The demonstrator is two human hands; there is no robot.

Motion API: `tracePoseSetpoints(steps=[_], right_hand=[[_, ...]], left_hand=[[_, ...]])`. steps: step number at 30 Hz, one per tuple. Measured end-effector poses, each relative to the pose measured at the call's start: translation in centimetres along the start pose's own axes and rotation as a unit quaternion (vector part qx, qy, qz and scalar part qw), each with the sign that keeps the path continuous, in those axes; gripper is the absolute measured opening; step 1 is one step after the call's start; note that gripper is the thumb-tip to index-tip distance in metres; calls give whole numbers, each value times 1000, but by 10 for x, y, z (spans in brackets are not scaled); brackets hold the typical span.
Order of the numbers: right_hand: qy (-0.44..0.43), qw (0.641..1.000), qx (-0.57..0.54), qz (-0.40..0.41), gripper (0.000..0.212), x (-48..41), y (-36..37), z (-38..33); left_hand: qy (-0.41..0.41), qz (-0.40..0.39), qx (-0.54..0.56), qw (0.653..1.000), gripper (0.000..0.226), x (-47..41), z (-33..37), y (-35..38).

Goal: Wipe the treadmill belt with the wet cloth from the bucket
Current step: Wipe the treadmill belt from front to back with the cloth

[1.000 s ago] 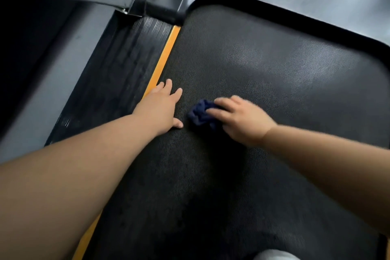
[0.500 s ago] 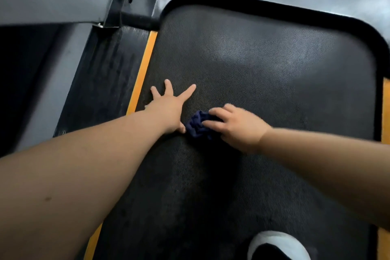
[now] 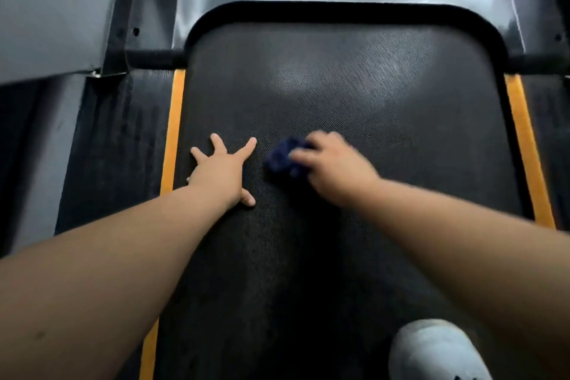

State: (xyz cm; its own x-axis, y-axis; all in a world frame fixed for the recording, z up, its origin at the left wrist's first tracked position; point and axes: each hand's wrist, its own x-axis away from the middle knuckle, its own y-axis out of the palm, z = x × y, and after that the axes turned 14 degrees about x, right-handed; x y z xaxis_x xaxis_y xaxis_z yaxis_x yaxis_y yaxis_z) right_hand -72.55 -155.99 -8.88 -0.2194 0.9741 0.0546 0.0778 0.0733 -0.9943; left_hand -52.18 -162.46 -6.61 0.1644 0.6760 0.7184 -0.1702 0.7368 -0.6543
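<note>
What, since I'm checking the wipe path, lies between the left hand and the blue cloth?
Only bare belt: in the head view, a narrow strip of it separates the left hand from the cloth the right hand grips.

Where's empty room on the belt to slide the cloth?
Bare belt lies beyond the left hand and cloth, up to the curved black rim, and right of the right hand toward the orange stripe. Crowded: between left hand and cloth, and by the white shoe.

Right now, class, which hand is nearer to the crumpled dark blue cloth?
Right. The right hand grips the crumpled dark blue cloth; the left hand lies flat on the black treadmill belt, apart, to the cloth's left.
</note>
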Motion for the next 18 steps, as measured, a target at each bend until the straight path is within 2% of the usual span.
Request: tracePoseSetpoints(steps=[1,3,4,5,7,9,11,12,13,14,15,17,18], right_hand=[[100,995,16,8,36,-7,-4,21],[306,952,8,-3,35,-13,-12,51],[353,936,13,-8,34,-12,-14,50],[363,931,19,-19,33,-9,-16,37],[292,956,8,-22,31,7,-11,-5],[164,986,-28,-30,29,30,-1,-38],[36,998,-35,-49,32,37,-2,-34],[-5,999,-12,-32,35,33,-3,-19],[-7,1000,16,-18,38,29,-4,-4],[53,997,46,-8,37,25,-9,13],[154,986,64,-8,35,21,-11,30],[351,934,60,-19,33,24,-13,46],[376,924,62,-35,33,28,-14,37]], left_hand=[[6,-1,-2,1000,119,0,0,0],[13,4,-4,1000,119,2,-1,0],[14,6,-6,1000,119,2,-2,-1],[15,6,-7,1000,120,2,-2,-1],[17,10,-10,1000,120,3,-1,-1],[20,18,-13,1000,120,3,0,0],[21,21,-11,1000,120,2,-1,3],[22,22,-11,999,120,1,-3,3],[23,23,-12,999,120,1,-4,3],[25,22,-11,999,120,2,-5,4],[27,22,-10,999,119,2,-5,3],[30,26,-13,999,119,2,-5,3],[29,27,-16,999,119,3,-4,2]])
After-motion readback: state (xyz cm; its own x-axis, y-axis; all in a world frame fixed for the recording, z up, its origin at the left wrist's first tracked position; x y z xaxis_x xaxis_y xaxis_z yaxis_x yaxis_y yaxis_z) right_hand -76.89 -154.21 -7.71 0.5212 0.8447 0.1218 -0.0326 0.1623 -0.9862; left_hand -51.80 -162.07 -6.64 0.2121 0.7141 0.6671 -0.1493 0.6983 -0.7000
